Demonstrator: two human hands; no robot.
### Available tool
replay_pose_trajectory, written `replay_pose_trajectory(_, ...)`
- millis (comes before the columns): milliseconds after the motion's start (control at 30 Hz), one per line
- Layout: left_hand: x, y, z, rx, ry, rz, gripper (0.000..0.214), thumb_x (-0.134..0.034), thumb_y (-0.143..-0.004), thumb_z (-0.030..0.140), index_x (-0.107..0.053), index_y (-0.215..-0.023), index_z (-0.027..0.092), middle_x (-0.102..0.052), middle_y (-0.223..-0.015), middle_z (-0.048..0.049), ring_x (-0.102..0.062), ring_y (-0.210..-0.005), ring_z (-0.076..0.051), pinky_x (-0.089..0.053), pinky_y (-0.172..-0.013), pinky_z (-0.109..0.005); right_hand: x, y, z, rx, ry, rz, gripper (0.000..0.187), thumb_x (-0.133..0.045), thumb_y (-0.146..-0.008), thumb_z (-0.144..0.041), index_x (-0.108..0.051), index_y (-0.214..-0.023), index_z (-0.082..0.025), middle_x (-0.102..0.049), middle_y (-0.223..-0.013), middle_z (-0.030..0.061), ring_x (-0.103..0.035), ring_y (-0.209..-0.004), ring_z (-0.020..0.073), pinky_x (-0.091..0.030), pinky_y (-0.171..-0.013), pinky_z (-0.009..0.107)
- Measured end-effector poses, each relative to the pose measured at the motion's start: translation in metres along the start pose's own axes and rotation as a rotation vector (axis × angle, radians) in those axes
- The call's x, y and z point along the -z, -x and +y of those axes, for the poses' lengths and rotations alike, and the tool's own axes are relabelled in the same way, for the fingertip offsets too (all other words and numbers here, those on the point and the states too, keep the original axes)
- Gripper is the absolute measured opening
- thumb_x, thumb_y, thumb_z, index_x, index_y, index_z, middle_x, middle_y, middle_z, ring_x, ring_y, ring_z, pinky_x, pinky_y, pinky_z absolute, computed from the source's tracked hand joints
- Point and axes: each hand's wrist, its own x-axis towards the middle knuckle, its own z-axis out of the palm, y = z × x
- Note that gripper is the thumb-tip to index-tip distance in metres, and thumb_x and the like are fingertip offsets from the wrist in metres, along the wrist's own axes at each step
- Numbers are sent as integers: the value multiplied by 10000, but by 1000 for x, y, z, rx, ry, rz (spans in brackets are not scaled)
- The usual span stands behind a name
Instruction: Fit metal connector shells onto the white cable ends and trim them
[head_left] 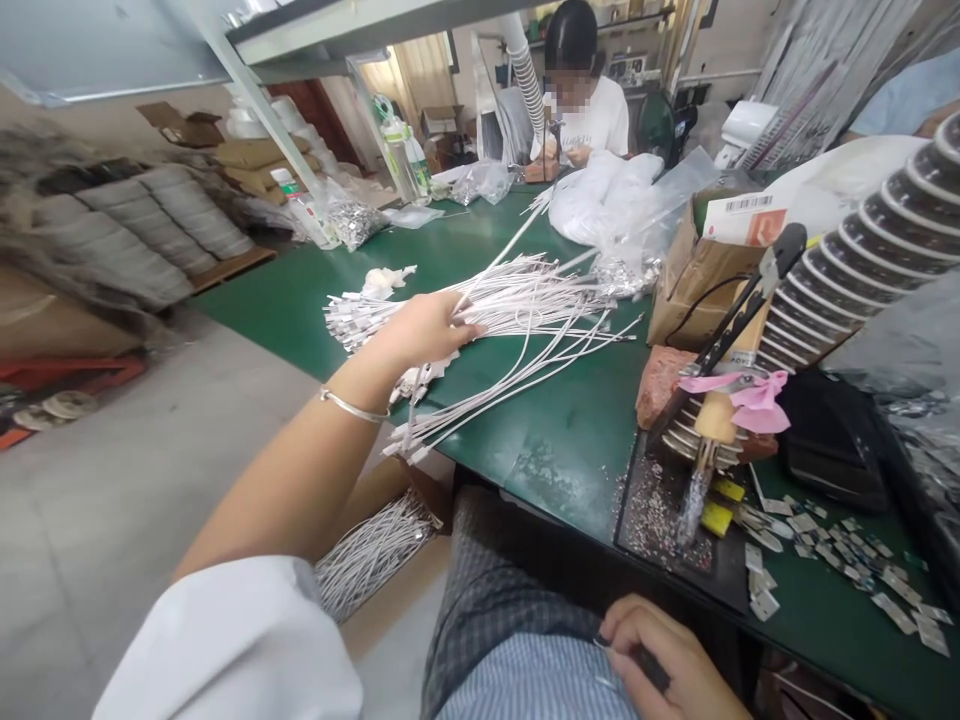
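Our pile of white cables (525,300) lies on the green desk (555,440), spread crosswise in front of us, with most of the white connector ends toward the left. Our left hand (427,330) rests over the pile, fingers curled and thumb stretched along the cables; one cable slants up and away beside it, but we cannot tell whether the fingers grip it. Nearer to us, a thinner bunch of cables (495,395) fans out, its connectors just over the desk's front edge. Below that edge, an open carton (427,490) holds more white cables. Our right hand (664,655), low over our lap, is closed around a small dark object (651,668) that we cannot make out fully.

To the right of the cables, a wooden-handled tool (714,418) tied with a pink ribbon (761,403) sits tip down in a coil holder, beside a reddish brick (660,385). Small metal plates (847,550) lie scattered farther right, and a ribbed hose (877,240) arches above. Behind the brick stands a cardboard box (686,275). Toward the far end we see plastic bags (607,195), bottles (401,160) and a co-worker in a white shirt (607,125), seated across from us.
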Motion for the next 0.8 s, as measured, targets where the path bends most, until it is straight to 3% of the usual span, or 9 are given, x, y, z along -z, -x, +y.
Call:
replay_pose_trajectory(133,6,-12,-3,42,69,-68,165,-657,-788,302,-638,-695,168,-627,-644,-16,-632,-684,-221,-493,-695,-317,0,-1,-1,-14,-11,-11,136,-509,-823,-98,-510,-759,-218,-636,-777,11,-649,-687,141,-522,-646,179)
replay_pose_trajectory(300,11,-29,-1,79,239,10,250,-465,-930,301,-623,-1024,133,-689,-1005,-92,-672,-821,-172,-541,-701,-274,-2,0,3,-1,-4,-21,127,-503,-830,-115,-500,-759,-221,-637,-794,10,-647,-696,139,-520,-647,180)
replay_pose_trajectory(367,14,-32,4,80,271,32,255,-456,-932,285,-621,-1049,129,-679,-1047,-97,-662,-827,-167,-538,-700,-277,-2,1,4,-4,0,-16,130,-508,-824,-108,-498,-762,-221,-637,-801,9,-653,-709,139,-524,-661,180)
replay_pose_trajectory(500,31,-24,14,91,256,14,193,-514,-890,274,-642,-885,130,-630,-746,-38,-549,-558,-136,-483,-587,-315,-2,2,3,-33,9,-11,138,-509,-816,-98,-491,-748,-217,-617,-779,4,-652,-701,138,-521,-667,180)
replay_pose_trajectory(600,42,-13,17,30,175,-15,294,-549,-888,359,-594,-694,143,-512,-601,-2,-499,-558,-134,-448,-601,-306,-2,2,4,-41,13,-15,136,-503,-819,-94,-500,-754,-213,-623,-785,12,-656,-707,142,-523,-669,182)
replay_pose_trajectory(700,28,2,17,-53,50,-30,271,-576,-865,381,-570,-711,158,-526,-630,-13,-499,-590,-157,-425,-591,-306,-3,1,8,-47,12,-27,136,-503,-831,-94,-513,-771,-216,-631,-799,15,-660,-722,147,-529,-681,187)
replay_pose_trajectory(733,16,8,18,-85,14,-22,248,-599,-850,385,-576,-750,159,-546,-669,-26,-508,-616,-173,-425,-598,-316,-4,1,10,-42,10,-30,136,-509,-831,-96,-514,-772,-218,-632,-799,12,-657,-714,144,-527,-673,184)
replay_pose_trajectory(800,-14,22,18,-196,-30,-119,264,-576,-876,403,-604,-790,155,-577,-688,-46,-539,-635,-201,-443,-621,-339,-7,1,15,-26,1,-39,140,-523,-824,-94,-516,-769,-223,-632,-789,4,-649,-688,138,-524,-653,176)
